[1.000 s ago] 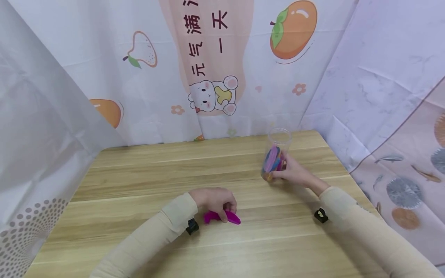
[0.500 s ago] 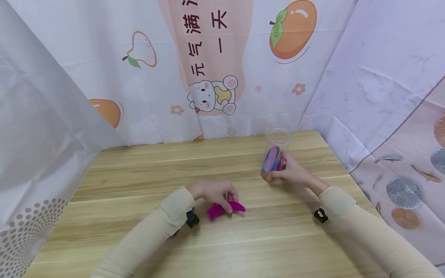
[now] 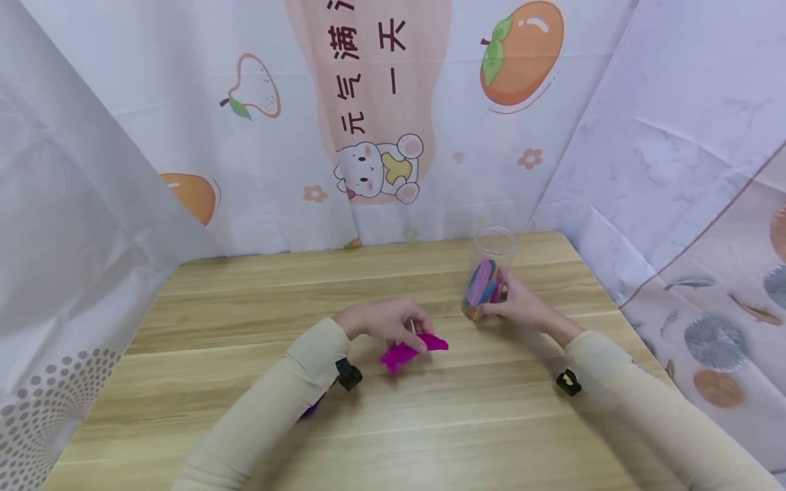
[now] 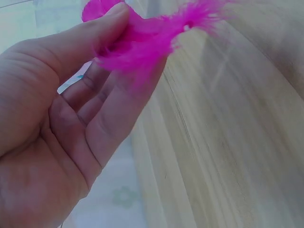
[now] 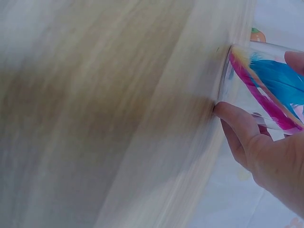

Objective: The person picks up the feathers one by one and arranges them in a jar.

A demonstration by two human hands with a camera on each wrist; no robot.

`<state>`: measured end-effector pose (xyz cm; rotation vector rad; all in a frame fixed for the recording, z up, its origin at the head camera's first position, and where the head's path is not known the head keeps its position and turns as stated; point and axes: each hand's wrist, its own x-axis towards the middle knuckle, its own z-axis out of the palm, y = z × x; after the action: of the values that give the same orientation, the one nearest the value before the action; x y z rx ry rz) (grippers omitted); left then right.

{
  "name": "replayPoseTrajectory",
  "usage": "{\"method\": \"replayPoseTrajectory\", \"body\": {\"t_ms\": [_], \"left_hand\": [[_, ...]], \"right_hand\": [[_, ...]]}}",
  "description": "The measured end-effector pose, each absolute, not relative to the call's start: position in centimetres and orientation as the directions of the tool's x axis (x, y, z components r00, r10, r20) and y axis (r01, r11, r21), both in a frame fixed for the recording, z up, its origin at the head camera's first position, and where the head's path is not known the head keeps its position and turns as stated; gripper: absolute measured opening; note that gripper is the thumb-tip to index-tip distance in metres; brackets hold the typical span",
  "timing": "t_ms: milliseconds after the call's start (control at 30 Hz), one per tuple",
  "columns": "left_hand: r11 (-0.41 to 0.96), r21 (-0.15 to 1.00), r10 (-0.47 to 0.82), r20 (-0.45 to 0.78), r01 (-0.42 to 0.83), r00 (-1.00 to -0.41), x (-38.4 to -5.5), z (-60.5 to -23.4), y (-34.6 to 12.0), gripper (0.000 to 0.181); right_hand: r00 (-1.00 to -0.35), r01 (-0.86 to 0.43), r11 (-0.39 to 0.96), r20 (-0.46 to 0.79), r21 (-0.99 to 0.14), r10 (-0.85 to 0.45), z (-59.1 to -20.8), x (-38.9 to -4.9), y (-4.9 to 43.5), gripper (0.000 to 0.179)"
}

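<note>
1. The bright pink feather (image 3: 402,354) is in the left hand (image 3: 388,320), over the middle of the counter (image 3: 479,423). It is pinched between thumb and fingers, and in the left wrist view its fluffy part spreads across the fingertips. It seems to be lifted off the wood, though the head view leaves the gap hard to judge.

2. The clear plastic cup (image 3: 495,254) stands upright on the counter, beyond the feather and to its right, well apart from it. The right hand (image 3: 518,300) grips its lower side, thumb and fingers curled around the wall.

3. Inside the cup is a bundle of coloured feathers (image 3: 481,283), leaning against the wall. The right wrist view shows a blue feather (image 5: 280,78) and a pink strip (image 5: 259,97) among them; the exact count cannot be told.

4. As for progress, the cup already holds several pieces, while the pink feather is outside it. A purple thing (image 3: 311,409) is also outside, partly hidden by the left sleeve (image 3: 270,419); it may be another feather. Judging by this, the work looks well along but unfinished, with at least the held feather not yet in the cup.

5. Farther out, a small black device (image 3: 348,375) sits at the left wrist and a similar black piece (image 3: 568,382) at the right. A curtain (image 3: 276,164) printed with fruit hangs behind the counter.
</note>
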<state>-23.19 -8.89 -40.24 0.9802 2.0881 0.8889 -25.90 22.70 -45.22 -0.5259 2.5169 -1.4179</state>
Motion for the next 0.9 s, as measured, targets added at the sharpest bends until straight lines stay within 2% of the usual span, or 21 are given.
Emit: {"method": "replayPoseTrajectory", "body": {"t_ms": [300,900], "left_hand": [[0.482,0.800,0.809,-0.250,0.357,-0.532,-23.3,-40.1,-8.4,0.015],[0.421,0.817,0.836,-0.180,0.395,-0.518,-24.1,-39.6,-7.7,0.020]], "right_hand": [[-0.918,-0.199,0.471,-0.005,-0.859,-0.397,-45.3,-25.7,22.6,0.075],[-0.913,-0.222,0.465,0.016,-0.857,-0.407,-45.2,-25.9,22.6,0.082]]}}
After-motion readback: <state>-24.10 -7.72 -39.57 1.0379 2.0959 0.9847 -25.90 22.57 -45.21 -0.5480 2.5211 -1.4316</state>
